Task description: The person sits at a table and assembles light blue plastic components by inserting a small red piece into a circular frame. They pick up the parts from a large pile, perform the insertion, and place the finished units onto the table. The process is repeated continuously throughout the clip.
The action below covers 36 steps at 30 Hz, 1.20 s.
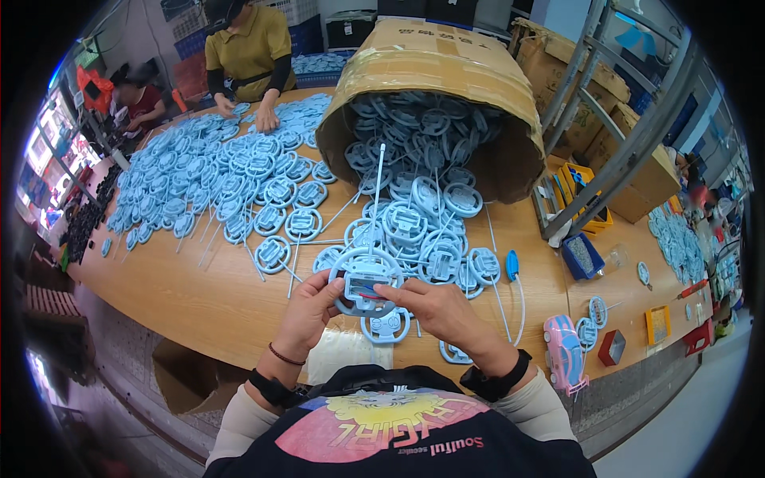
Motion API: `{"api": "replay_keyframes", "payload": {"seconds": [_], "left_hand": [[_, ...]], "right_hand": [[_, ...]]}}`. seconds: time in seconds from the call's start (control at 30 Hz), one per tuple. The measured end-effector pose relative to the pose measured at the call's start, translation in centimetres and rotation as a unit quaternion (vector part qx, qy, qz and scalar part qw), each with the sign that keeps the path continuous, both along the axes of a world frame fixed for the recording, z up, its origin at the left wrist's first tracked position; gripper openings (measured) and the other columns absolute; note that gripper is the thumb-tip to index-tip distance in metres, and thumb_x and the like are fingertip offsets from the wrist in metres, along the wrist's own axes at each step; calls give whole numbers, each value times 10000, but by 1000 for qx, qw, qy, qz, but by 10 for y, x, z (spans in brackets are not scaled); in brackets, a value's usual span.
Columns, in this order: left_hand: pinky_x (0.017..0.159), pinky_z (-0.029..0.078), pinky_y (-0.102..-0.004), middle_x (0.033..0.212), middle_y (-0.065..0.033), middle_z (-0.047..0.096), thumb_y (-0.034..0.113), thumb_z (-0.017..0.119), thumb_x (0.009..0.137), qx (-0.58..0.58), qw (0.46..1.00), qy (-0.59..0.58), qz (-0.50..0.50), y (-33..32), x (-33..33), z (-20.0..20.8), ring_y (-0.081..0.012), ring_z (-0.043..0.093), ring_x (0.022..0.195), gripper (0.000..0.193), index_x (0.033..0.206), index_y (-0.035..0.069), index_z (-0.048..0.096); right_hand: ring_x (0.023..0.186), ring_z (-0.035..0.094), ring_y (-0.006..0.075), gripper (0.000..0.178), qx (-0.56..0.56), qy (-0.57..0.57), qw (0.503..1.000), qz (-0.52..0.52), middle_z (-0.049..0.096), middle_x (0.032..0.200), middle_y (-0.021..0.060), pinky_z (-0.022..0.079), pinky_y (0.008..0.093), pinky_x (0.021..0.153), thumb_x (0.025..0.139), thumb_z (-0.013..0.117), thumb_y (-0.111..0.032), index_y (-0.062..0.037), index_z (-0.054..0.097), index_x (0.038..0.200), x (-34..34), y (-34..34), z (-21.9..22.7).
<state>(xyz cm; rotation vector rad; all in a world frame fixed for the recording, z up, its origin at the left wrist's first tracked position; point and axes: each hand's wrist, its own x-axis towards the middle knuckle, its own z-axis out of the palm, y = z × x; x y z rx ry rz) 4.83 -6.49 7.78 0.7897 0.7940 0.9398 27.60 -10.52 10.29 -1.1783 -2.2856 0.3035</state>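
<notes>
A light-blue toy steering-wheel controller (360, 289) with a thin white antenna is held over the near table edge, its open, box-like centre facing up. My left hand (307, 309) grips its left rim, thumb on top. At the right of the centre, the closed fingertips of my right hand (440, 311) touch a thin red strip or wire (371, 295); what they pinch is partly hidden. Just beneath lies another blue controller (386, 325), by a pale plastic sheet (348, 356). A heap of similar controllers (408, 225) lies just beyond my hands.
Controllers spill from a tipped cardboard box (446, 68); another wide pile (191, 171) covers the left. A co-worker (251, 52) handles pieces at the far side. A metal rack (610, 135), blue bin (582, 256), pink-and-blue toy car (564, 350) and blue corded tool (512, 265) stand right.
</notes>
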Motion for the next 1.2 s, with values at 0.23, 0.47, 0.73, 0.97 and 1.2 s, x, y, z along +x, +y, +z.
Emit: {"api": "replay_keyframes", "payload": {"seconds": [0.23, 0.47, 0.73, 0.97, 1.2], "left_hand": [[742, 512, -276, 992, -45, 610, 129, 538, 892, 22, 998, 26, -54, 7, 3, 3, -120, 602, 853, 249, 1111, 12, 541], [802, 490, -320, 1099, -70, 583, 173, 488, 919, 88, 995, 25, -32, 2, -29, -7, -167, 585, 951, 304, 1184, 25, 482], [935, 415, -403, 1193, -117, 530, 336, 435, 933, 2, 988, -61, -139, 6, -5, -21, -239, 519, 1088, 440, 1235, 16, 425], [916, 427, -359, 1167, -97, 548, 312, 456, 930, -27, 985, 7, -171, 15, -26, -61, -211, 538, 1062, 422, 1226, 11, 440], [913, 422, -346, 1123, -91, 573, 309, 515, 906, 35, 997, 72, -21, 134, -180, -74, -178, 535, 1061, 347, 1128, 43, 516]], "right_hand": [[580, 560, 248, 482, -23, 69, 997, 14, 533, 744, 33, 449, 331, 490, 768, 542, -64, -307, 558, 1184, 10, -1, -4], [679, 570, 266, 427, -26, 159, 985, 60, 536, 778, 54, 448, 358, 578, 769, 541, -81, -282, 583, 1144, -5, 8, -17], [634, 572, 279, 421, 5, 148, 989, 5, 540, 807, 57, 459, 373, 515, 771, 533, -64, -254, 567, 1145, -3, -12, -37], [790, 603, 307, 363, -101, 101, 990, -1, 599, 872, 89, 472, 395, 639, 797, 482, -118, -255, 589, 1116, -19, -6, -67], [762, 582, 284, 482, -148, 164, 975, -39, 567, 821, 68, 467, 350, 618, 789, 502, -95, -257, 502, 1243, 8, -11, -53]]}}
